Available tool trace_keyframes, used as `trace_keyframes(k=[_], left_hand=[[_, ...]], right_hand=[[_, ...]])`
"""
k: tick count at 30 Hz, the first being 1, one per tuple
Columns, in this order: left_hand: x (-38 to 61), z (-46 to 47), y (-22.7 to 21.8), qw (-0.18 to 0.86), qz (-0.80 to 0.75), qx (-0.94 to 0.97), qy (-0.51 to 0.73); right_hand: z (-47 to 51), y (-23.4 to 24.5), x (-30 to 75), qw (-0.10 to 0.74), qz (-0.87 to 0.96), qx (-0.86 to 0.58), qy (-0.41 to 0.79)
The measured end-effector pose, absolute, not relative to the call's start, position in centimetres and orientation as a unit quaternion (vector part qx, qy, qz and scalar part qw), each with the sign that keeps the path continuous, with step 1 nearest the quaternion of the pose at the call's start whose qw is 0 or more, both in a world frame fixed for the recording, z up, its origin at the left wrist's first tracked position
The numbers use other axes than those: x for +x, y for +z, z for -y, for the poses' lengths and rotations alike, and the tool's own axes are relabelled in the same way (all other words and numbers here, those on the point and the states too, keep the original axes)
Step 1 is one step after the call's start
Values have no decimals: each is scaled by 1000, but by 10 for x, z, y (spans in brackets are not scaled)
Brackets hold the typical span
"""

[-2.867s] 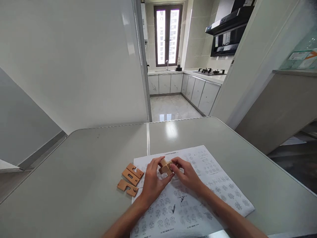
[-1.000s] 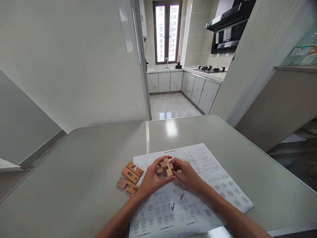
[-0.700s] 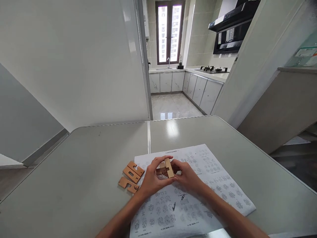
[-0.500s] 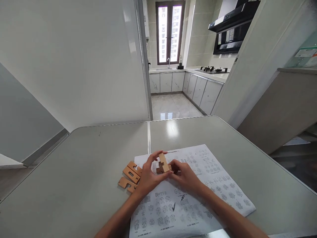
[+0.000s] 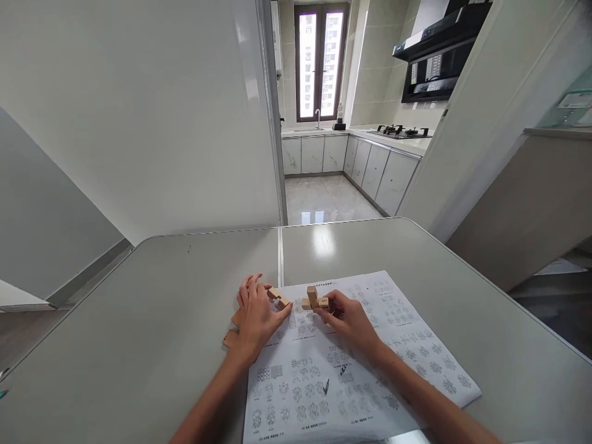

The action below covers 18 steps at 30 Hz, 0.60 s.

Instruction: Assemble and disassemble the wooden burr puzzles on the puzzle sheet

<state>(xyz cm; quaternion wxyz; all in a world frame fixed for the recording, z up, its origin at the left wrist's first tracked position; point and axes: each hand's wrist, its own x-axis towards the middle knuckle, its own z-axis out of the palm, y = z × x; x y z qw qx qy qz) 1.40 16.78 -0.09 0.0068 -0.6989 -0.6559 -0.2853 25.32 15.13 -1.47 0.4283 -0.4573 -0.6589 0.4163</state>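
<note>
My left hand is closed on a notched wooden puzzle piece, thumb at its near end. Below that hand, flat wooden pieces lie on the table, mostly covered by it. To the right, my right hand pinches a small cluster of interlocked wooden puzzle pieces. One piece of the cluster stands up and the others cross it; a dark mark shows on the end nearest my fingers. A gap separates what the two hands hold. Both are over a printed sheet covered in small line diagrams.
The grey table has a pale seam running from its far edge toward the sheet. Beyond it stand a white wall panel at left and a doorway into a kitchen with cabinets and a stove.
The notched piece has come away from the cluster. My left hand has moved left with it, over the flat pieces, while my right hand keeps the cluster above the sheet.
</note>
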Motion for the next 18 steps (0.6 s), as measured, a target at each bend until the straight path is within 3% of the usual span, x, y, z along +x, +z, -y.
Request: trace_keyframes(k=[11,18], left_hand=[[8,-169,-6,-7,730,-649,-215],[12,-166,-1,-2,632,-726,-271]], right_hand=[[-151,-14,254,437,650,-455,424],[-152,-16,254,437,623,-460,458]])
